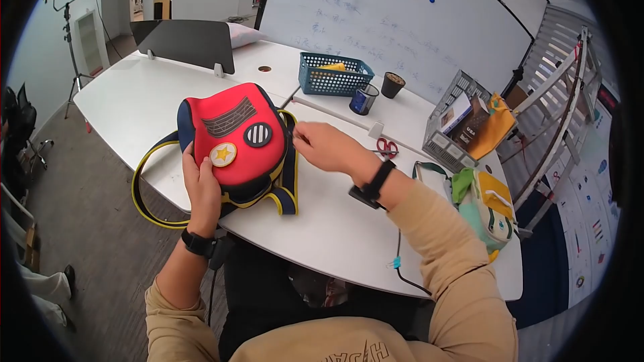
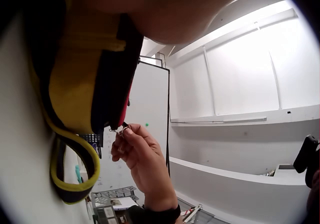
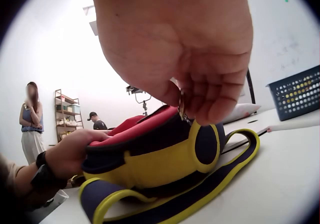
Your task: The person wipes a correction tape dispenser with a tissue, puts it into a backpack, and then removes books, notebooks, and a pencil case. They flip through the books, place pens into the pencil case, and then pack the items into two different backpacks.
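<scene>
A red backpack [image 1: 235, 110] with navy and yellow trim lies near the table's front edge, with a star badge [image 1: 223, 155] and a striped round badge [image 1: 257, 135] on it. The left hand [image 1: 203, 184] grips its near left side, thumb by the star badge. At the bag's right side, the right hand [image 1: 329, 147] pinches a small metal ring or clip [image 3: 181, 106] between thumb and fingers, close against the bag's edge. In the left wrist view the right hand [image 2: 142, 156] holds this metal piece [image 2: 120, 130] at the bag's corner.
On the white table [image 1: 335, 228] stand a blue basket [image 1: 318, 79], a mesh cup [image 1: 363, 100], a dark pot [image 1: 393, 84] and a grey crate [image 1: 443, 144]. Red scissors [image 1: 387, 148] and a green-yellow bag [image 1: 486, 208] lie at the right. A person [image 3: 32, 119] stands in the background.
</scene>
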`<control>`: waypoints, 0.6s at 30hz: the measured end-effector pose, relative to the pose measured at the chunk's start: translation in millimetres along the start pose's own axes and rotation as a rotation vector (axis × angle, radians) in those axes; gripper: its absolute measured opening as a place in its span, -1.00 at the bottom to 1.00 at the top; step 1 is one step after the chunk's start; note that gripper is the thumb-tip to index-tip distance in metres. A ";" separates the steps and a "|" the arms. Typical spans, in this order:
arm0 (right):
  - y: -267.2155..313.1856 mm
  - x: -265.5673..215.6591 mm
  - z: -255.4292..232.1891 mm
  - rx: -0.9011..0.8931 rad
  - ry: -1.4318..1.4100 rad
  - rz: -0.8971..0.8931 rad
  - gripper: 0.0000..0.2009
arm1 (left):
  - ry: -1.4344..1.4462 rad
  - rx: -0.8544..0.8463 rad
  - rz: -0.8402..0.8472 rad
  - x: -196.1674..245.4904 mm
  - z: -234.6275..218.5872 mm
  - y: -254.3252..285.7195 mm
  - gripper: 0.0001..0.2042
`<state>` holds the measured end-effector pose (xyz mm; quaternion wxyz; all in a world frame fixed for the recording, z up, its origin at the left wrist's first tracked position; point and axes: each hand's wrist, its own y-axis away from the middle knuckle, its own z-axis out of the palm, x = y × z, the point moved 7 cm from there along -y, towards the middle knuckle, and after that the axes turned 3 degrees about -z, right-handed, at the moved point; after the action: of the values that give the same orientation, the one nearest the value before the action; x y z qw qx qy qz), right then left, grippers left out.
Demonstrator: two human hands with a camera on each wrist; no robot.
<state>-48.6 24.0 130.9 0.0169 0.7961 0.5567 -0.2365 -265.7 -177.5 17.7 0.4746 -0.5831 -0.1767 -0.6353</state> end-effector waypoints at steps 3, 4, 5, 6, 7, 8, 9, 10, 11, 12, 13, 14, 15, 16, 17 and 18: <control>43.6 -13.8 22.4 -0.071 -0.072 0.032 -0.74 | 0.150 0.040 -0.063 2.2 22.6 15.5 -0.50; 52.6 -21.2 40.0 -0.093 -0.142 0.015 -0.75 | 0.151 0.010 -0.047 1.0 31.9 19.5 -0.49; 59.4 -41.0 53.4 -0.095 -0.184 -0.035 -0.77 | 0.151 -0.019 -0.028 -2.0 40.7 22.2 -0.47; 63.6 -62.6 64.2 -0.100 -0.225 -0.062 -0.79 | 0.148 -0.051 -0.008 -1.9 47.3 24.5 -0.45; 64.5 -87.6 70.3 -0.106 -0.264 -0.060 -0.79 | 0.176 -0.091 -0.060 -2.7 51.1 28.1 -0.42; 64.0 -106.8 77.0 -0.052 -0.330 -0.079 -0.79 | 0.202 -0.131 -0.110 -2.8 53.5 32.9 -0.39; 62.4 -121.6 78.5 0.022 -0.349 -0.078 -0.78 | 0.222 -0.173 -0.156 -1.1 55.1 35.0 -0.36; 59.3 -127.7 84.1 0.027 -0.425 -0.060 -0.80 | 0.350 -0.224 -0.157 6.8 56.8 34.5 -0.30; 57.2 -130.2 87.5 0.034 -0.504 -0.042 -0.83 | 0.425 -0.275 -0.229 12.0 52.6 34.4 -0.26; 55.0 -128.3 92.5 0.040 -0.581 -0.106 -0.84 | 0.201 -0.227 -0.223 19.0 37.3 32.9 -0.23; 52.3 -121.4 100.1 0.044 -0.656 -0.168 -0.85 | -0.020 -0.176 -0.216 26.0 23.0 34.0 -0.20; 51.2 -116.1 106.7 0.046 -0.723 -0.233 -0.84 | -0.197 -0.219 -0.173 34.5 18.7 39.8 -0.16; 54.6 -113.6 97.2 0.054 -0.655 -0.214 -0.82 | -0.367 -0.257 -0.129 40.9 15.1 46.7 -0.13; 62.4 -109.5 79.7 0.055 -0.585 -0.194 -0.81 | -0.531 -0.289 -0.088 42.4 13.9 51.6 -0.09; 68.4 -103.4 68.1 0.048 -0.514 -0.175 -0.79 | -0.475 -0.284 -0.063 39.9 12.9 52.9 -0.05; 71.3 -94.0 57.7 0.163 -0.436 -0.171 -0.73 | -0.416 -0.277 -0.039 34.1 13.2 54.3 -0.02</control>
<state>-30.7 -102.4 100.0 0.0524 0.6748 0.5846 -0.4474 -209.8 -207.2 34.2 0.3313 -0.7573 -0.1932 -0.5286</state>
